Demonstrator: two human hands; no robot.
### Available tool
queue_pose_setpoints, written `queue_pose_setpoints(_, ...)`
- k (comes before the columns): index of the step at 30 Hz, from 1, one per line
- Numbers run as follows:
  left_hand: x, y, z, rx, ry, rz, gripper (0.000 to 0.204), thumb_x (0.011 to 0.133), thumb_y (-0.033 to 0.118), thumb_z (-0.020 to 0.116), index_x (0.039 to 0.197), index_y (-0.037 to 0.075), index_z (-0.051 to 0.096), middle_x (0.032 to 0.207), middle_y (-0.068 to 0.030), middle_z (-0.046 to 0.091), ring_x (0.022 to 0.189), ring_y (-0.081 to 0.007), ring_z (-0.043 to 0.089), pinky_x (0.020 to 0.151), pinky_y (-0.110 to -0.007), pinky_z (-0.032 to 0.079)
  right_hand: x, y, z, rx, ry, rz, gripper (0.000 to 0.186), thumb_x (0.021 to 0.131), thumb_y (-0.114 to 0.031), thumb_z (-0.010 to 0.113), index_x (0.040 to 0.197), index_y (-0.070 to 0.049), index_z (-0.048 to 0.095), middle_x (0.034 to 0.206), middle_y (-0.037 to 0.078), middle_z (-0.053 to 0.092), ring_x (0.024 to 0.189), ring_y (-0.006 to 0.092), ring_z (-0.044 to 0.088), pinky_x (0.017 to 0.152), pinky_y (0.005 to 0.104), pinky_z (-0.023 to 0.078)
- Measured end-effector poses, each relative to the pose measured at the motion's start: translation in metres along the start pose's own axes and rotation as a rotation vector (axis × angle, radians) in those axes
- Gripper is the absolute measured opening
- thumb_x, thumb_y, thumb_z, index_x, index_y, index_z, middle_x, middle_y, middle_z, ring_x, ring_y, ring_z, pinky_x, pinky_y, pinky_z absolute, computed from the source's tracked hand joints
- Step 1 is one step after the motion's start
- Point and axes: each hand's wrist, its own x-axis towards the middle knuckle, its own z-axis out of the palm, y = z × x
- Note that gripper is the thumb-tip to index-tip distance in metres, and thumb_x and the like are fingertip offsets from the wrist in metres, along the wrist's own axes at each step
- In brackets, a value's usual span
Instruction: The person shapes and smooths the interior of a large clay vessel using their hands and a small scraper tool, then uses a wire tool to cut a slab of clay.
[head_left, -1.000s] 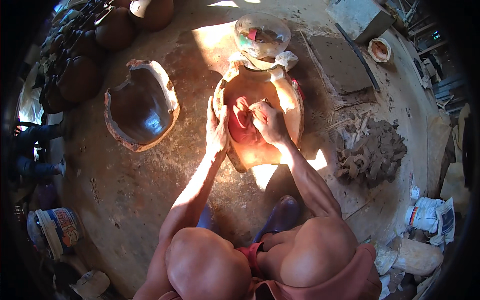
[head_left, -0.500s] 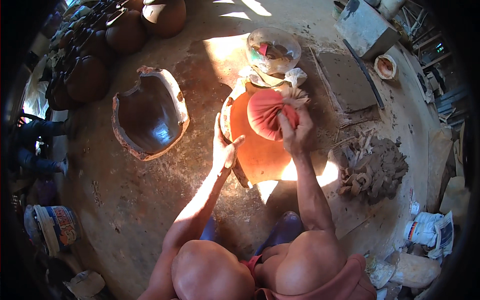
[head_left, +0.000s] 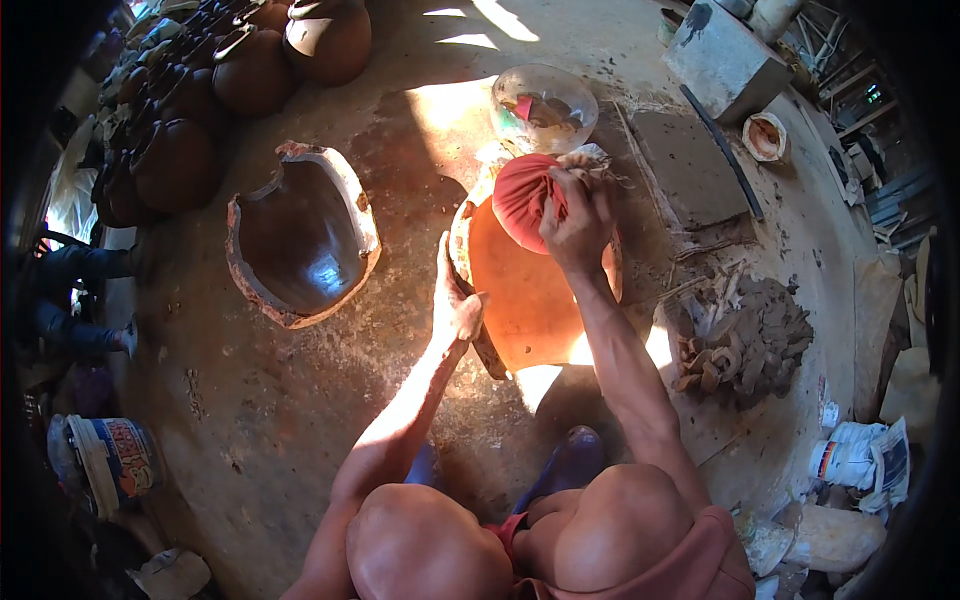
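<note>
A half pot mould (head_left: 530,315) with a smooth orange inner face and a rough rim lies open side up in front of me. My left hand (head_left: 460,308) grips its left rim, thumb on the inner side and fingers along the outside. Gathered in my right hand (head_left: 580,222) is a round red cloth bundle (head_left: 524,205), held by its bunched neck over the far part of the mould. The bundle hides some of the far rim. To the left lies another mould half (head_left: 300,235), dark and shiny inside.
Beyond the mould stands a clear basin (head_left: 548,105) with wet scraps. A flat clay slab (head_left: 690,170) and a dark bar (head_left: 722,150) lie at right, near a heap of grey clay (head_left: 750,335). Round brown pots (head_left: 250,72) crowd the far left. A bucket (head_left: 112,455) sits near left.
My right hand and the red cloth bundle have moved a little farther away and slightly left over the mould. My left hand still grips the rim, with the mould shifted slightly.
</note>
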Motion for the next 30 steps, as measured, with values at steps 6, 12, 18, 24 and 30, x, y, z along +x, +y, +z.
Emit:
queue_pose_setpoints(6, 0.005, 0.0, -0.019, -0.033, -0.016, -0.013, 0.113, 0.064, -0.022, 0.048, 0.166, 0.013, 0.014, 0.156, -0.0152, 0.044, 0.131, -0.0216, 0.055, 0.094, -0.03, 0.052, -0.021, -0.005, -0.012, 0.057, -0.25, 0.144, 0.029, 0.077, -0.002, 0.071, 0.105, -0.009, 0.072, 0.097, 0.015, 0.069, 0.096, 0.0374, 0.065, 0.084, 0.0474, 0.053)
queue_pose_setpoints(12, -0.002, -0.005, -0.065, -0.084, -0.115, -0.07, 0.111, 0.069, -0.02, 0.052, 0.167, 0.014, 0.012, 0.167, -0.0118, 0.03, 0.154, -0.0254, 0.029, 0.11, -0.036, 0.044, -0.015, -0.07, -0.082, 0.274, -0.307, 0.156, 0.026, 0.076, -0.001, 0.072, 0.102, -0.003, 0.071, 0.099, 0.014, 0.071, 0.096, 0.034, 0.068, 0.086, 0.0427, 0.054)
queue_pose_setpoints(18, -0.063, 0.106, -0.075, 0.279, -0.33, 0.161, 0.111, 0.079, 0.001, 0.074, 0.166, 0.011, 0.006, 0.17, -0.0201, 0.016, 0.156, -0.0269, 0.017, 0.114, -0.042, 0.042, 0.014, -0.123, -0.134, 0.602, -0.649, 0.125, 0.032, 0.069, 0.001, 0.071, 0.1, -0.007, 0.072, 0.097, 0.013, 0.068, 0.087, 0.0289, 0.067, 0.077, 0.04, 0.055)
queue_pose_setpoints(24, -0.143, 0.103, -0.103, 0.236, -0.163, -0.025, 0.103, 0.081, 0.002, 0.075, 0.162, 0.01, 0.012, 0.164, -0.0186, 0.022, 0.151, -0.0257, 0.023, 0.113, -0.041, 0.042, 0.012, -0.195, -0.082, 0.798, -0.936, -0.157, 0.03, 0.074, -0.015, 0.072, 0.102, -0.008, 0.062, 0.092, 0.013, 0.068, 0.085, 0.0329, 0.068, 0.069, 0.0458, 0.055)
queue_pose_setpoints(30, -0.246, 0.153, -0.216, 0.292, 0.554, 0.088, 0.095, 0.082, 0.002, 0.075, 0.159, 0.008, 0.019, 0.158, -0.017, 0.029, 0.146, -0.0245, 0.029, 0.112, -0.039, 0.042, -0.007, -0.289, -0.043, 1.08, -1.187, -0.257, 0.066, 0.084, -0.037, 0.08, 0.138, -0.007, 0.057, 0.124, 0.022, 0.067, 0.107, 0.0377, 0.068, 0.095, 0.0476, 0.053)
